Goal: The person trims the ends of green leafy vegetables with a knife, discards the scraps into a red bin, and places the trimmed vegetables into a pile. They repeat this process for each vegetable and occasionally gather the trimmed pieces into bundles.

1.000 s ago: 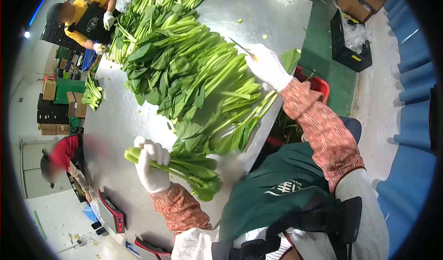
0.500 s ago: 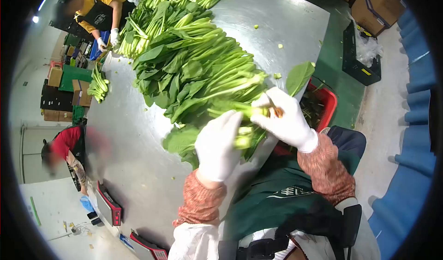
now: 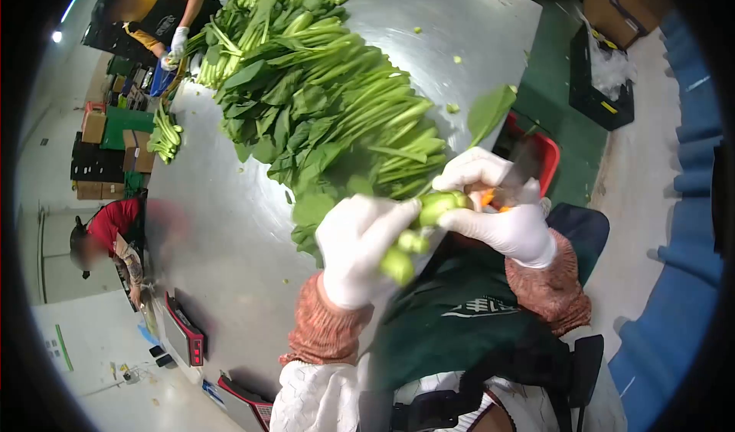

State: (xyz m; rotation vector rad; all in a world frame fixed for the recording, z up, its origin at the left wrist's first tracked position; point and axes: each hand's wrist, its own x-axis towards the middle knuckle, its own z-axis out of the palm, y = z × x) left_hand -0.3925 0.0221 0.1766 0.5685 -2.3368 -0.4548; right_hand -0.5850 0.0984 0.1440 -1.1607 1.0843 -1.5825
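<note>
My left hand (image 3: 356, 244), in a white glove, is closed around leafy green stalks (image 3: 398, 266), whose thick pale ends stick out beside the fingers. A green stalk end (image 3: 440, 206) lies between my two hands, with my right thumb against it. My right hand (image 3: 501, 214), also gloved, is curled around what looks like a small orange-handled knife (image 3: 488, 196); a dark, blurred blade shape shows above the knuckles. Just beyond both hands, a long pile of leafy greens (image 3: 337, 95) covers the metal table (image 3: 459, 18). A loose leaf (image 3: 490, 114) rests by the table edge.
Below the table edge stands a red bin (image 3: 550, 164) on the right. Red scales (image 3: 184, 328) sit at the left side. Two other people work across the table, one near a small bunch of greens (image 3: 164, 135). A black crate (image 3: 601, 87) is on the floor.
My right hand has turned and moved slightly right and down, with the orange part still in it. The stalk end between my hands is now closer to view. My left hand has barely shifted.
</note>
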